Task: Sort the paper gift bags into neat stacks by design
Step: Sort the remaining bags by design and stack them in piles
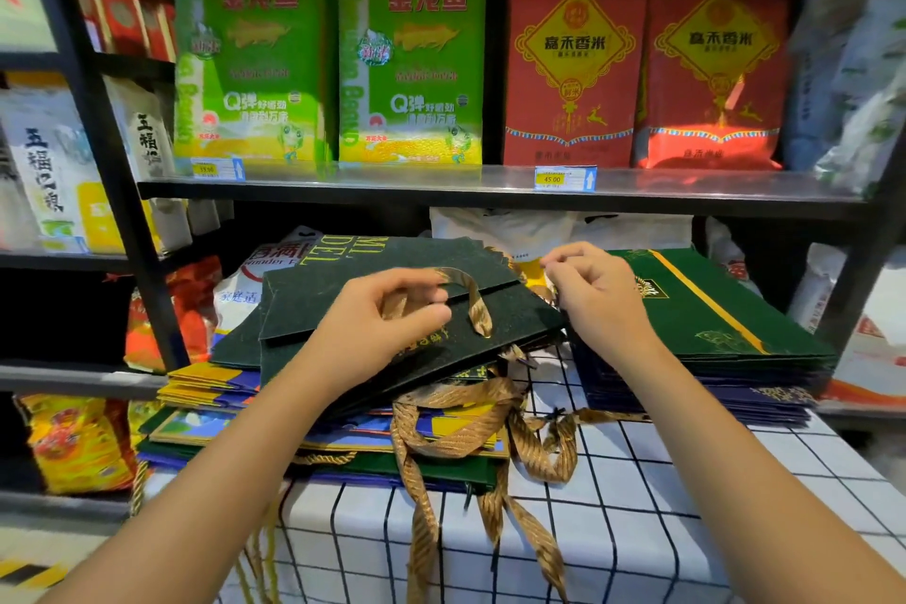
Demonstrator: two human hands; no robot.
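My left hand (387, 314) gripped the gold ribbon handle (478, 304) of the dark green bag (343, 294) atop the mixed pile; my right hand (595, 289) pinched its corner at two o'clock. Next, probably, lifting it onto the green stack (711, 309) at three o'clock.

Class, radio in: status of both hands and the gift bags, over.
Left hand grip pinching gold ribbon handle of top dark green bag. Right hand pinching at bag's far corner. Sorted green stack at right. Loose ribbons tangled in front.
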